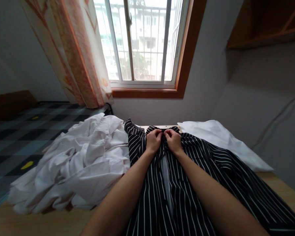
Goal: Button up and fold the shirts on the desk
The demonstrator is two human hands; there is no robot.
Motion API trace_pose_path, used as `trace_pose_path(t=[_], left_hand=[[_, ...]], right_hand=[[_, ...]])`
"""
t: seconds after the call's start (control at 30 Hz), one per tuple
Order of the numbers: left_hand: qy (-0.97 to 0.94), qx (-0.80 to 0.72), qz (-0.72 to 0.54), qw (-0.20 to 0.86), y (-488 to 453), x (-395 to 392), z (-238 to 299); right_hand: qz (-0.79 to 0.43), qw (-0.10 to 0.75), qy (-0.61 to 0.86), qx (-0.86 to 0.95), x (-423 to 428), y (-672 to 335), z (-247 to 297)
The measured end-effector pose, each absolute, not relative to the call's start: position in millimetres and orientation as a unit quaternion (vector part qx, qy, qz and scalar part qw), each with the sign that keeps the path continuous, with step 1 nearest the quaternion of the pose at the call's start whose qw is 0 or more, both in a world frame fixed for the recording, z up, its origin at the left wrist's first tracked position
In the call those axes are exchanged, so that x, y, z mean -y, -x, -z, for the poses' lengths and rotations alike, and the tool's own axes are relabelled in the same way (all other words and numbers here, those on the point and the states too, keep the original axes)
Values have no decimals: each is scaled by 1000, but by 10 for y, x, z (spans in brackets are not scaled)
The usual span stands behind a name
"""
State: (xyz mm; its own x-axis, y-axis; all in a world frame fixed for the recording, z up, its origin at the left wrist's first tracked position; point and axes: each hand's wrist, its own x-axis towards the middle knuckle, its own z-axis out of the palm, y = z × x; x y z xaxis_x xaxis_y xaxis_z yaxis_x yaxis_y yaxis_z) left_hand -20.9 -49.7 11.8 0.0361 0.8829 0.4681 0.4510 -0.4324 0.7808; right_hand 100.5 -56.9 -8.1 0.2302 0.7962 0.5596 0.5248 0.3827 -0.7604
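A black shirt with thin white stripes (201, 170) lies spread on a wooden table (22, 221), collar toward the window. My left hand (153, 140) and my right hand (173, 140) meet at the collar end of its front opening. Both have the fingers curled and pinched on the fabric edges there. The fingertips are partly hidden in the cloth, so I cannot make out a button. Below the hands the front stays parted, showing a pale strip inside.
A heap of crumpled white clothes (83, 167) lies left of the striped shirt. A folded white garment (223, 141) rests at the right, against the grey wall. A bed with a checked cover (19, 134) stands at left, below a curtain (81, 55) and window (142, 42).
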Motion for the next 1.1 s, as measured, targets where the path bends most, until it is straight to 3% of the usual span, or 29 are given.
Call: trace_pose_path(t=[0.47,0.7,0.87,1.0,1.1], left_hand=[[-627,-481,-542,286,241,413,-83],[-617,-453,-562,313,216,376,-36],[-618,-541,-525,222,218,428,-52],[-635,-591,-481,129,212,491,-88],[-666,-605,-430,70,209,515,-97]], right_hand=[[-63,542,536,644,667,-959,35],[-172,582,521,600,542,-1032,100],[-196,603,543,551,471,-1063,168],[-116,611,602,501,499,-1085,141],[-28,567,646,510,537,-1142,111]])
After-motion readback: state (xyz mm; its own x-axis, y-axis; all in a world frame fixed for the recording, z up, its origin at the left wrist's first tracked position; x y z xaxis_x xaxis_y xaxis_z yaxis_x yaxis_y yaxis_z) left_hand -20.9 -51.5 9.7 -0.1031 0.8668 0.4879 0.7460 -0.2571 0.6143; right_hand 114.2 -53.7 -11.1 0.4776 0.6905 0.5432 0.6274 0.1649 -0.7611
